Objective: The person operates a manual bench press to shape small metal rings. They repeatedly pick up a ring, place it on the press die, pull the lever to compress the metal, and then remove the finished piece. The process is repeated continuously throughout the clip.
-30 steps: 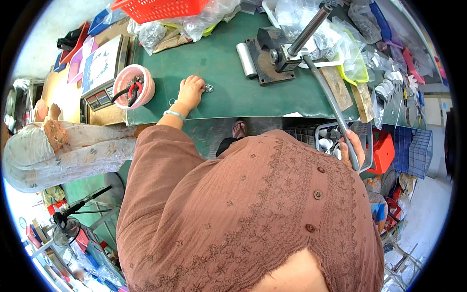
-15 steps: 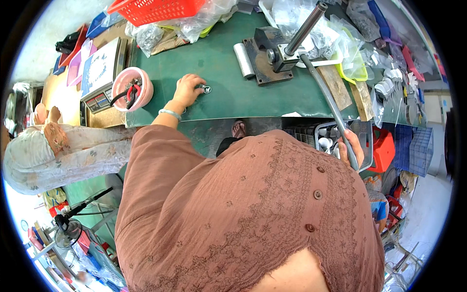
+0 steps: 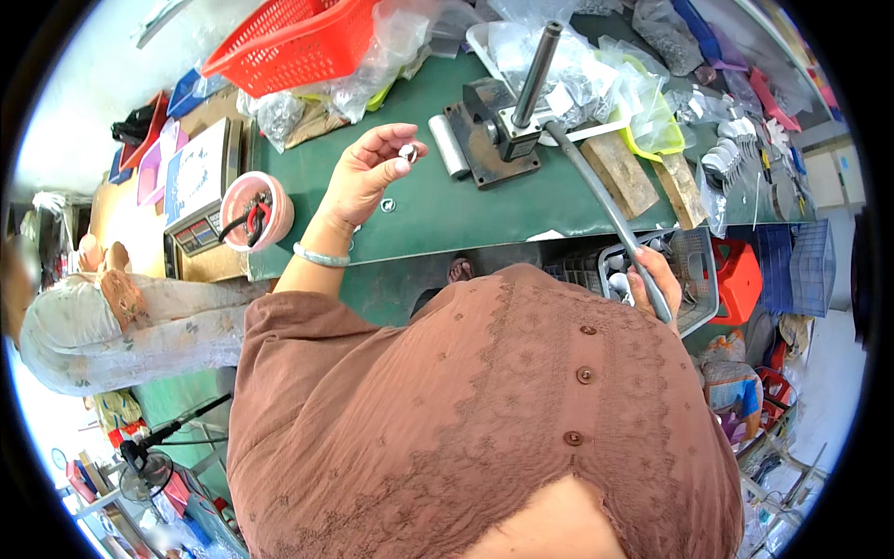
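My left hand point(image 3: 365, 179) is raised over the green tabletop point(image 3: 321, 186), pinching a small shiny metal ring point(image 3: 409, 152) between thumb and fingers. Below it, a similar small ring point(image 3: 388, 205) lies on the table. My right hand point(image 3: 657, 274) is wrapped round the lower end of a long grey lever point(image 3: 605, 186). That lever runs up to a hand press point(image 3: 507, 140) bolted to a dark metal base plate point(image 3: 494, 168). A bare steel rod point(image 3: 537, 74) sticks up from the press, tilted slightly. My left hand is left of the press, apart from it.
A pink tub point(image 3: 284, 200) with red-handled pliers point(image 3: 256, 216) stands beside a scale point(image 3: 197, 186) on the left. A red basket point(image 3: 298, 47) and plastic bags sit at the back. Wood blocks point(image 3: 619, 172) lie right of the press. Another person's legs point(image 3: 140, 321) are at left.
My left hand has lifted from the tabletop and moved up toward the press, now holding a ring. My right hand keeps its grip on the lever. The view has shifted slightly.
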`<state>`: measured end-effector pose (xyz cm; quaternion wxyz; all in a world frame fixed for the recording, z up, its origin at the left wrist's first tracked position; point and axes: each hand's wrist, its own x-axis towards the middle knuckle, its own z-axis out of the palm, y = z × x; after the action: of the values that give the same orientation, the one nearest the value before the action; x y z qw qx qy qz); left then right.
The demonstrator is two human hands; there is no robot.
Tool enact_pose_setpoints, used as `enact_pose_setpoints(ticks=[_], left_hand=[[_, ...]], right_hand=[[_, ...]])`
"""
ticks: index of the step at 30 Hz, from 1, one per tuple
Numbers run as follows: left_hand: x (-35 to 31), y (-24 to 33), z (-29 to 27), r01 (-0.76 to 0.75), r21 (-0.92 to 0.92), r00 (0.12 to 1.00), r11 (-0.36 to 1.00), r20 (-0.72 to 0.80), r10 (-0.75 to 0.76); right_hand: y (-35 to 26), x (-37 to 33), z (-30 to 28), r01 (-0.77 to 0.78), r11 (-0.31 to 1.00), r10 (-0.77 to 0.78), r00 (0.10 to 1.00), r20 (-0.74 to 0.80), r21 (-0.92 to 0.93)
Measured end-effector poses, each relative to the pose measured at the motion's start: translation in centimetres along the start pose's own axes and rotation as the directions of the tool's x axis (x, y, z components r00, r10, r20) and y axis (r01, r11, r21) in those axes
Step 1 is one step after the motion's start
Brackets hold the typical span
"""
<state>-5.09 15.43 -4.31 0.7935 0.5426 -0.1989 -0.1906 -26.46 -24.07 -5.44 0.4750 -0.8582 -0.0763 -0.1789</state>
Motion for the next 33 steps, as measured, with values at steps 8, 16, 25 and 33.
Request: enact_pose_setpoints(ticks=[8, 16, 25, 33], left_hand=[[6.8, 5.9, 7.7, -0.204, 0.27, 0.976, 0.941, -0.021, 0.218], [13.6, 8.4, 13.3, -0.473, 0.852, 0.79, 0.224, 0.297, 0.537], [14.4, 7.3, 13.1, -0.316, 0.905, 0.911, 0.284, 0.206, 0.357], [11.7, 3.2, 7.6, -0.131, 0.93, 0.968, 0.343, 0.045, 0.248]], right_hand=[[-1.1, 1.0, -0.3, 0.099, 0.992, -0.098, 0.995, 0.014, -0.079], [-1.4, 1.3, 0.0, 0.112, 0.992, -0.113, 0.993, -0.019, -0.05], [-1.9, 1.4, -0.1, 0.118, 0.991, -0.12, 0.993, -0.024, -0.061], [-2.0, 1.4, -0.1, 0.108, 0.991, -0.11, 0.994, -0.026, -0.074]])
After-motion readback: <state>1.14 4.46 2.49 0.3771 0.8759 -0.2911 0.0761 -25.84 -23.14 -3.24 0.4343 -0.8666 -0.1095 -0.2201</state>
